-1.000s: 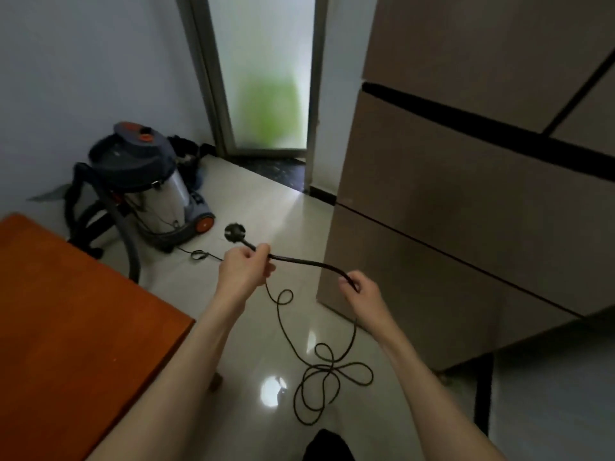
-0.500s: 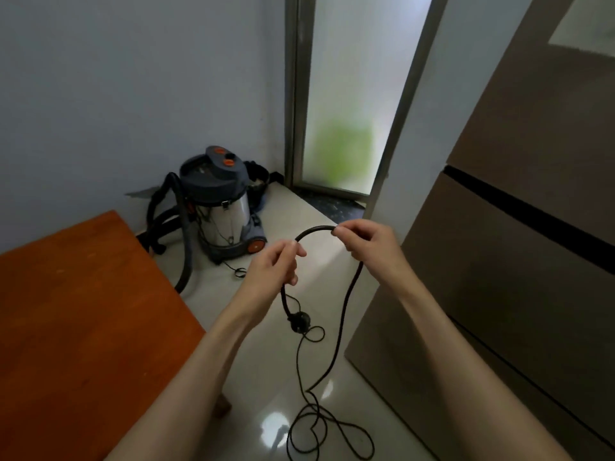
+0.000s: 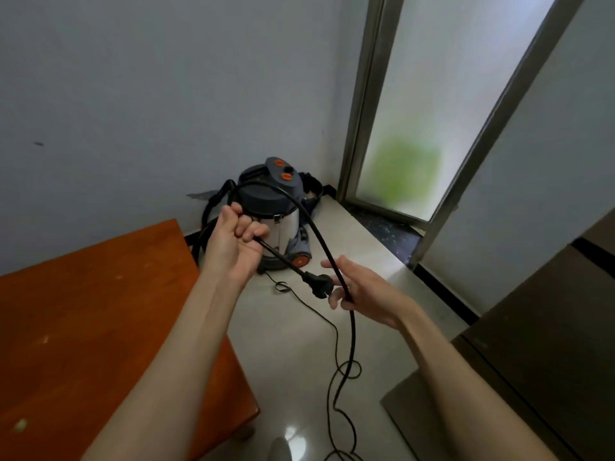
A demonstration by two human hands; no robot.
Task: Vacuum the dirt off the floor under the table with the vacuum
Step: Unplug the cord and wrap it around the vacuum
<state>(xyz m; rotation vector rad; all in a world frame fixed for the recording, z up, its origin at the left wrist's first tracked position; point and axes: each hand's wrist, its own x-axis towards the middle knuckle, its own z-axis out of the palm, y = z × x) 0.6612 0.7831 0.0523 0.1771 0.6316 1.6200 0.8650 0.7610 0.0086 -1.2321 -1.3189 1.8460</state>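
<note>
A grey and steel canister vacuum point(image 3: 278, 211) with orange buttons stands in the corner by the wall, its black hose point(image 3: 208, 211) curling beside it. My left hand point(image 3: 238, 239) grips a loop of the black power cord point(image 3: 319, 242), raised in front of the vacuum. The plug point(image 3: 321, 284) hangs at the end of the cord just below that hand. My right hand point(image 3: 361, 292) pinches the cord lower down, next to the plug. The rest of the cord trails in loops on the pale tiled floor point(image 3: 299, 344). The orange wooden table point(image 3: 100, 321) fills the lower left.
A frosted glass door point(image 3: 442, 104) stands at the back right, with a dark threshold below it. A brown cabinet or fridge front point(image 3: 532, 361) blocks the right side. A blue-grey wall runs behind the vacuum and table.
My left hand rose and closed round the cord loop. My right hand dropped lower on the cord. The plug swung from below the left hand to beside the right hand. The view tilted upward.
</note>
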